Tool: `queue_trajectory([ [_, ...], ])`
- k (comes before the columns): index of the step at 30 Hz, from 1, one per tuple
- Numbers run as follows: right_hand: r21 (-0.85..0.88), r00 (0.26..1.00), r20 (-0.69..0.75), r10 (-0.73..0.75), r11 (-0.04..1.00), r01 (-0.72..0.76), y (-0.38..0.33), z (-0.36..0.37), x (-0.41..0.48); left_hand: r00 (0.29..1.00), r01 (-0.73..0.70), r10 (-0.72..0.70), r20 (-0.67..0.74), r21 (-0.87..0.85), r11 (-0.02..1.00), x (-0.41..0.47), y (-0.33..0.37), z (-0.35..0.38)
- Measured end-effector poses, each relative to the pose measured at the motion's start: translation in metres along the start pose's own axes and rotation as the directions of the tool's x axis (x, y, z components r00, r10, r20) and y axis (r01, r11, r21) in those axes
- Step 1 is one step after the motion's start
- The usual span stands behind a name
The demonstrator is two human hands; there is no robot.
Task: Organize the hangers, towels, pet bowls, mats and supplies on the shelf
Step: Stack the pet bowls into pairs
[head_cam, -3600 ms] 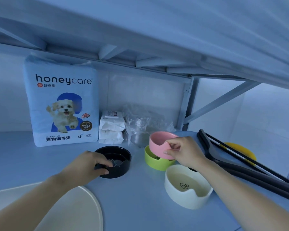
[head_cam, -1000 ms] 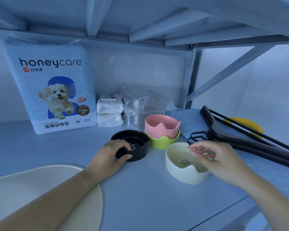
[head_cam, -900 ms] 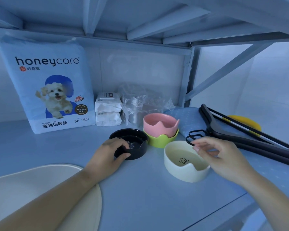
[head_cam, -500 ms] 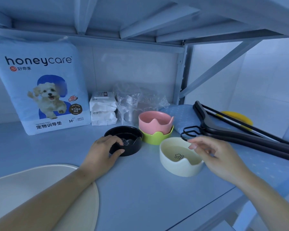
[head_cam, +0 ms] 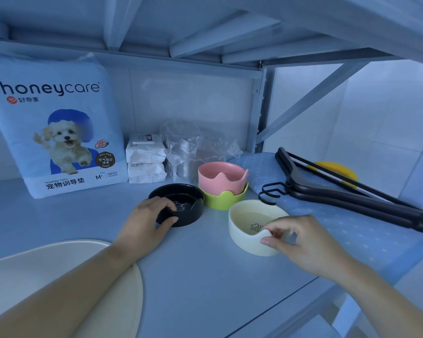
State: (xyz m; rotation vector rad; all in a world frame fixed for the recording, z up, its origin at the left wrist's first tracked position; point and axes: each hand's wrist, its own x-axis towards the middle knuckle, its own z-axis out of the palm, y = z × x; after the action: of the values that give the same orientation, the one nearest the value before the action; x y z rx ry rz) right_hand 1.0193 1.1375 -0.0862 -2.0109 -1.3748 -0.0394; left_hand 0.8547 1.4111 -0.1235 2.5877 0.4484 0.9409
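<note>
The left hand (head_cam: 145,222) grips the black bowl (head_cam: 193,213) by its near rim. The right hand (head_cam: 303,242) pinches the cream bowl (head_cam: 244,234) by its near rim. The pink bowl (head_cam: 220,179) sits nested in the green bowl (head_cam: 221,200) at the cream bowl's 11 o'clock.

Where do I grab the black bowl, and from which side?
Pinch the near-left rim of the black bowl, fingers inside, thumb on the outer wall, as the left hand does. Its wall is low and upright, and the green bowl crowds its right side, so the front is likely the free approach.
</note>
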Motion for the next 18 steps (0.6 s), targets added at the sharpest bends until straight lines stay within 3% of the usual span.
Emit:
queue_trajectory([
  [12, 0.138, 0.995, 0.083, -0.048, 0.990, 0.036, -0.022, 0.008, -0.003, 1.000, 0.003, -0.003, 0.000, 0.010, 1.000, 0.000, 0.002, -0.001],
  [18, 0.100, 0.992, 0.103, -0.076, 0.993, 0.065, -0.026, 0.009, 0.001, 0.999, 0.036, -0.035, 0.008, -0.038, 0.999, -0.001, 0.002, -0.002],
])
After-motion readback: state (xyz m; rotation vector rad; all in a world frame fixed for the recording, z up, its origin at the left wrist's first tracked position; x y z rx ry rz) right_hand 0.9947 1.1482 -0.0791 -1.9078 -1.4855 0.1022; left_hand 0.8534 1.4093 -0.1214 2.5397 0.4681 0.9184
